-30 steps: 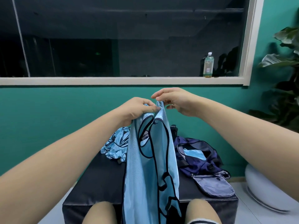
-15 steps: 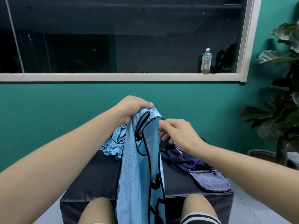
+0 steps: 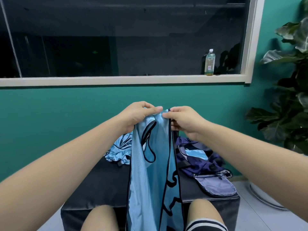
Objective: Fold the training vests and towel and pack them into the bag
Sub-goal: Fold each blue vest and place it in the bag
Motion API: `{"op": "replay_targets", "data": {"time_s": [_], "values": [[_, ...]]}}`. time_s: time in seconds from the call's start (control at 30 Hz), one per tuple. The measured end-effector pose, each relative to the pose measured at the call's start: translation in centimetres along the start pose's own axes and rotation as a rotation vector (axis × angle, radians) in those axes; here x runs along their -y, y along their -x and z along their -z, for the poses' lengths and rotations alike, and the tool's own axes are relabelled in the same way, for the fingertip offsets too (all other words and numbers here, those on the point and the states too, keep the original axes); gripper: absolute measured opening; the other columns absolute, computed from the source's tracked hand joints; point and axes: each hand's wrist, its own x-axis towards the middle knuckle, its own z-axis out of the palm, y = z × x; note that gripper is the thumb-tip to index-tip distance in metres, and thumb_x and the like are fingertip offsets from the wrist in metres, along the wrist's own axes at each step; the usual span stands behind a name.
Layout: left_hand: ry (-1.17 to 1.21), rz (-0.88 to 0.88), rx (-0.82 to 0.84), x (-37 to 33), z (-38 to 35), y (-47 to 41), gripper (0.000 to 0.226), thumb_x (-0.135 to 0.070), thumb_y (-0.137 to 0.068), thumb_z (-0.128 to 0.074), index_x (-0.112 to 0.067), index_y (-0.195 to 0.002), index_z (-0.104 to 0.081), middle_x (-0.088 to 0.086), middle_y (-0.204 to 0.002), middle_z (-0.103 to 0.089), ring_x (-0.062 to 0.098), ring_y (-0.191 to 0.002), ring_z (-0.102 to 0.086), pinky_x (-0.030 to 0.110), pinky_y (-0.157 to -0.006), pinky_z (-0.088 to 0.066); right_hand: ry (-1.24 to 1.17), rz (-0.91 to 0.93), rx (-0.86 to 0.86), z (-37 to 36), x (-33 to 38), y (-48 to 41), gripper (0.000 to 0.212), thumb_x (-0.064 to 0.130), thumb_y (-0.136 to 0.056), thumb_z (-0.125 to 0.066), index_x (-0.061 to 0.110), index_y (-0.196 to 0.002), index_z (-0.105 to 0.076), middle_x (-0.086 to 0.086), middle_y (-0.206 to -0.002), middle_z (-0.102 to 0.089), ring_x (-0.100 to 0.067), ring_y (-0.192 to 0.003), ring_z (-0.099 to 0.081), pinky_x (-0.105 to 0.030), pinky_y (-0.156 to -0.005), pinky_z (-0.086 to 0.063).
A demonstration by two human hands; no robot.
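Fingers of the left hand curl round the top edge of a light-blue training vest, and the right hand pinches the same edge just beside them. The vest hangs straight down between the person's knees, in front of the dark tabletop. On the tabletop a second vest lies crumpled at the left and the open navy bag at the right. A bottle stands on the window sill.
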Motion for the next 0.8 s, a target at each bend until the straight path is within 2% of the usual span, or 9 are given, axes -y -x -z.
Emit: {"op": "replay_targets", "data": {"time_s": [0.07, 0.17, 0.23, 0.33, 0.43, 0.53, 0.63, 0.73, 0.8], "values": [[-0.059, -0.018, 0.068, 0.0, -0.2, 0.4, 0.055, -0.06, -0.077, -0.089, -0.018, -0.11, -0.079, 0.005, -0.103, -0.082, 0.027, -0.094, -0.079, 0.041, -0.091, -0.063, 0.051, -0.023, 0.086, 0.7, 1.0, -0.3, 0.024, 0.014, -0.093, -0.077, 0.019, -0.073, -0.064, 0.0, -0.072, -0.059, -0.011, -0.06, -0.049, -0.025, -0.059, -0.05], [-0.167, -0.051, 0.064, -0.1, -0.1, 0.8, 0.048, -0.062, -0.076, -0.088, -0.018, -0.094, -0.081, -0.006, -0.083, -0.078, 0.011, -0.07, -0.07, 0.023, -0.073, -0.055, 0.113, 0.009, 0.083, 1.6, 1.8, -0.9, 0.016, 0.011, -0.09, -0.079, 0.016, -0.08, -0.068, -0.003, -0.074, -0.063, -0.012, -0.06, -0.052, -0.025, -0.057, -0.049], [-0.202, -0.072, 0.047, -0.1, 0.2, 0.7, 0.04, -0.057, -0.079, -0.088, -0.019, -0.086, -0.079, -0.01, -0.072, -0.07, 0.005, -0.064, -0.062, 0.018, -0.066, -0.047, 0.145, 0.023, 0.061, 2.2, 1.9, -1.3, 0.013, 0.011, -0.089, -0.081, 0.015, -0.086, -0.068, -0.002, -0.073, -0.066, -0.013, -0.06, -0.055, -0.027, -0.059, -0.051], [-0.232, -0.105, 0.045, -0.2, 0.6, 0.8, 0.037, -0.055, -0.079, -0.089, -0.02, -0.082, -0.079, -0.002, -0.079, -0.071, 0.009, -0.08, -0.063, 0.026, -0.081, -0.048, 0.26, 0.052, 0.061, 3.2, 1.7, -1.9, 0.023, 0.017, -0.086, -0.087, 0.013, -0.101, -0.07, -0.003, -0.081, -0.073, -0.015, -0.069, -0.065, -0.028, -0.066, -0.056], [-0.281, -0.128, 0.03, -0.3, 0.9, 0.8, 0.037, -0.058, -0.079, -0.088, -0.022, -0.08, -0.08, 0.0, -0.086, -0.074, 0.013, -0.101, -0.064, 0.029, -0.095, -0.045, 0.391, 0.046, 0.193, 3.7, 1.7, -2.0, 0.032, 0.023, -0.088, -0.088, 0.018, -0.116, -0.073, 0.003, -0.083, -0.076, -0.012, -0.076, -0.067, -0.024, -0.07, -0.053], [-0.307, -0.134, 0.012, -0.2, 1.1, 0.6, 0.038, -0.062, -0.079, -0.086, -0.024, -0.08, -0.08, -0.004, -0.084, -0.072, 0.014, -0.093, -0.063, 0.031, -0.091, -0.047, 0.429, 0.096, 0.206, 4.0, 1.7, -2.3, 0.015, 0.022, -0.091, -0.084, 0.012, -0.102, -0.079, 0.0, -0.083, -0.075, -0.013, -0.077, -0.066, -0.027, -0.073, -0.055], [-0.289, -0.113, -0.044, 0.1, 1.8, 0.4, 0.045, -0.071, -0.078, -0.083, -0.027, -0.086, -0.079, -0.003, -0.09, -0.075, 0.017, -0.084, -0.067, 0.031, -0.083, -0.052, 0.472, 0.153, 0.133, 4.4, 2.0, -2.7, 0.017, 0.028, -0.096, -0.079, 0.011, -0.098, -0.078, -0.005, -0.086, -0.072, -0.016, -0.078, -0.062, -0.031, -0.075, -0.052], [-0.333, -0.056, -0.1, 0.6, 3.6, 0.2, 0.06, -0.085, -0.07, -0.076, -0.03, -0.095, -0.076, -0.002, -0.109, -0.073, 0.017, -0.102, -0.068, 0.037, -0.094, -0.053, 0.554, 0.154, 0.062, 5.8, 2.1, -3.6, 0.021, 0.039, -0.099, -0.073, 0.019, -0.095, -0.075, 0.0, -0.086, -0.064, -0.018, -0.077, -0.053, -0.033, -0.073, -0.042], [-0.327, -0.01, -0.118, 0.7, 5.2, 0.2, 0.075, -0.089, -0.06, -0.079, -0.03, -0.104, -0.073, -0.001, -0.117, -0.071, 0.02, -0.11, -0.067, 0.041, -0.1, -0.054, 0.535, 0.131, 0.006, 6.9, 1.9, -4.6, 0.023, 0.045, -0.1, -0.069, 0.024, -0.093, -0.072, 0.002, -0.095, -0.068, -0.019, -0.083, -0.056, -0.038, -0.077, -0.044]]}}
